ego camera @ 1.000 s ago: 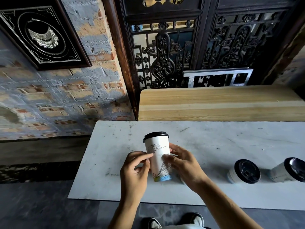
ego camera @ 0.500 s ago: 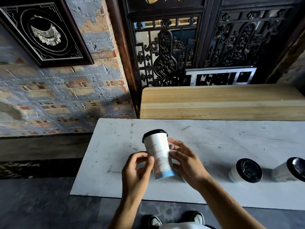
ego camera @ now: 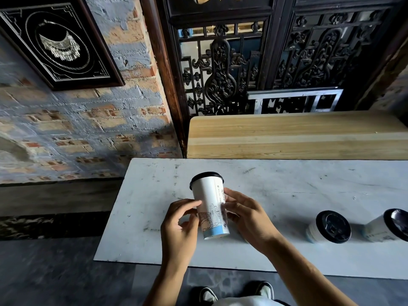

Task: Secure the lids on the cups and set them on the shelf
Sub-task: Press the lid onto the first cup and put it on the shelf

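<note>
A tall white paper cup with a line drawing, a blue base band and a black lid is held between both hands above the white marble table. My left hand pinches its left side with thumb and fingers. On the right side of the cup my right hand wraps around. The cup tilts slightly, its bottom lifted off the table. Two more lidded cups stand at the right: one and another at the frame edge.
A light wooden shelf runs behind the table, below a dark carved wooden screen. A brick wall with a black framed picture is at the left. Dark stone floor and my shoes lie below the table's near edge.
The cup has been lifted off the table and turned in my hands, so its printed drawing faces me more. Both hands stay on it.
</note>
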A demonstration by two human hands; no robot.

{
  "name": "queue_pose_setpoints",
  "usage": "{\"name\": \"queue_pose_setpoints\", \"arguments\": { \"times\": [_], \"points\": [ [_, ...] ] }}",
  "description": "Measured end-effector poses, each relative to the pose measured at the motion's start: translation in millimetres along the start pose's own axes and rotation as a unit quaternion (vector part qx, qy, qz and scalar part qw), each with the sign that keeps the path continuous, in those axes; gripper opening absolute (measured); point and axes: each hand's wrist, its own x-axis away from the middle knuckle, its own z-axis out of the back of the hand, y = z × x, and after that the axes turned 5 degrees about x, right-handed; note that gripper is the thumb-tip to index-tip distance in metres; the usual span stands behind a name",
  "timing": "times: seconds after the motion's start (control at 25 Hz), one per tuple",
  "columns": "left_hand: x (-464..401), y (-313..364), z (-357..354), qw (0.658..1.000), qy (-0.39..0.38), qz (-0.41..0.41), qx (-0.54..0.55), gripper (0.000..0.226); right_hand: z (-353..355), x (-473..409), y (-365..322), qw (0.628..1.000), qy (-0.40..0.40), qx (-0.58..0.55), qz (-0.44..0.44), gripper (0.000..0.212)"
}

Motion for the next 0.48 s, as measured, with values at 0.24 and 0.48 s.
{"name": "queue_pose_setpoints", "arguments": {
  "times": [0.24,0.48],
  "points": [
    [4.1,4.5,-7.6,0.991,0.013,0.096,0.097,0.015,5.1,-0.5,1.4,0.999,0.023,0.000,-0.031,0.054],
    [1.6,-0.5,-8.0,0.995,0.004,0.085,0.058,0.021,7.2,-1.0,6.1,1.000,0.010,0.020,-0.004,0.063]
  ]
}}
